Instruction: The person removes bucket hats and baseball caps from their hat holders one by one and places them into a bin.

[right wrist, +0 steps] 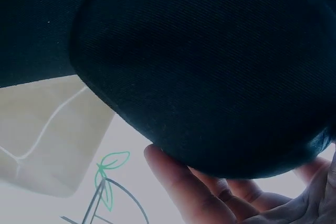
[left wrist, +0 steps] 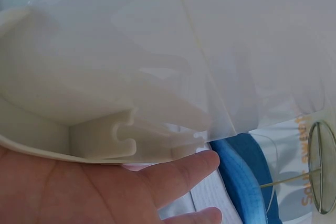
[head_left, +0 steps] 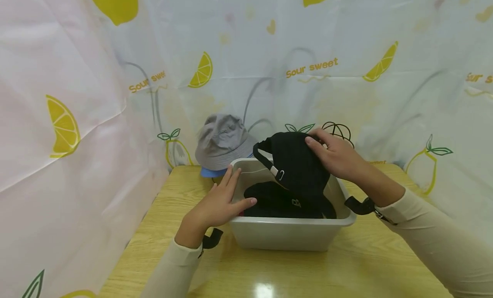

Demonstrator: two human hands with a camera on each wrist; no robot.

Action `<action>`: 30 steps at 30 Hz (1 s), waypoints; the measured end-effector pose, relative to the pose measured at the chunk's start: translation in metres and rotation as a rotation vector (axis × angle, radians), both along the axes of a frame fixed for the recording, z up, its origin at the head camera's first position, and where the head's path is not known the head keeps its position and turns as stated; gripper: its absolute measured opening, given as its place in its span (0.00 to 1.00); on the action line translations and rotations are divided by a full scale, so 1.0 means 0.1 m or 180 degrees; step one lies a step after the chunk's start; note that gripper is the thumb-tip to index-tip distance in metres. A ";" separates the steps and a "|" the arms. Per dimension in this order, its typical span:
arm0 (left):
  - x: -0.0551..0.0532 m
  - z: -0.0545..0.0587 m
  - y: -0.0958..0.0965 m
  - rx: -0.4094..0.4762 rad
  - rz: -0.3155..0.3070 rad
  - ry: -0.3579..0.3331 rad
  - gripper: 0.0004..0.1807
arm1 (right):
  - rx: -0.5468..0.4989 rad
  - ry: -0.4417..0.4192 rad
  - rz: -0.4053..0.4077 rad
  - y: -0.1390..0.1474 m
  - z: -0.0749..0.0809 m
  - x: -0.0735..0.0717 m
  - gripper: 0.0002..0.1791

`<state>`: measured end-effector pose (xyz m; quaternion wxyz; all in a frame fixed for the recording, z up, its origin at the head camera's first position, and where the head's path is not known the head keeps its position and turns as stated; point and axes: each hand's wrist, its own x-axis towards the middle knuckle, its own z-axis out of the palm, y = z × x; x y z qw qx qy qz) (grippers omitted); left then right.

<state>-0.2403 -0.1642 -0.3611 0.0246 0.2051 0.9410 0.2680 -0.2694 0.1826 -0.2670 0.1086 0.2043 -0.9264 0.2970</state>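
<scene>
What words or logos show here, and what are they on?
"Sour sweet": orange print on the backdrop, middle of head view.
"Sour swe": backdrop, left, end lost at a fold.
"Sour s": backdrop, cut at right edge.
"sweet": backdrop, lower right, partly hidden.
Left wrist view: sideways orange letters, too blurred.
Pale emblem on black fabric in the bin: too small.

White lemon-printed sheeting (head_left: 239,37) behind and at left, pale wood-grain tabletop (head_left: 300,270), bright reflected light (head_left: 264,290)

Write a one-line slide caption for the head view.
Right hand holds a black cap at a pale bin, left hand on its rim; a grey bucket hat sits behind.
</scene>
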 end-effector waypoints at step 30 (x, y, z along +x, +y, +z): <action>0.01 0.02 0.03 0.0104 0.0016 0.0055 0.59 | 0.0378 -0.0168 0.0241 -0.20 -0.23 -0.16 0.20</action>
